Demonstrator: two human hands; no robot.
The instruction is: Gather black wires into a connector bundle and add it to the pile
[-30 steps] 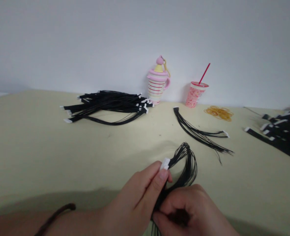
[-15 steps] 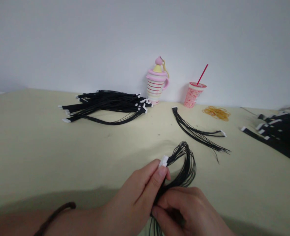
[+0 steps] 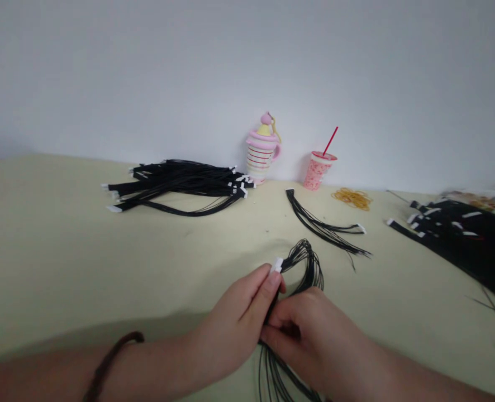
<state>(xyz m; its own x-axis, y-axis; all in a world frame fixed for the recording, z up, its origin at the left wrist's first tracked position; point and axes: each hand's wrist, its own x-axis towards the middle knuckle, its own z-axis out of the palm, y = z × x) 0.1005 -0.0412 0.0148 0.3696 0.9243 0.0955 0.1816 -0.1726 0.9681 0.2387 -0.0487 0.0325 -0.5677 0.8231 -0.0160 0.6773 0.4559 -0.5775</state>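
Note:
A looped bundle of black wires (image 3: 313, 268) with a white connector (image 3: 276, 264) at one end is held between my two hands. My left hand (image 3: 245, 318) pinches the connector end between thumb and fingers. Just below and to the right, my right hand (image 3: 310, 335) is closed on the same bundle, thumb and index finger pressed together against it. Loose wire ends hang down below both hands. What lies inside the right hand's curled fingers is partly hidden. Behind the hands, another black wire harness (image 3: 320, 220) lies alone on the table.
A pile of black harnesses (image 3: 180, 181) with white connectors lies at the left. A pink-lidded striped cup (image 3: 260, 153) and a pink cup with a red straw (image 3: 318, 170) stand by the wall. Yellow rubber bands (image 3: 352, 198) lie beside more black harnesses (image 3: 461, 240) at the right.
The view has shifted a little, showing more of the right-hand pile and both forearms. My right hand has moved slightly up along the bundle, and more loose wire ends show below.

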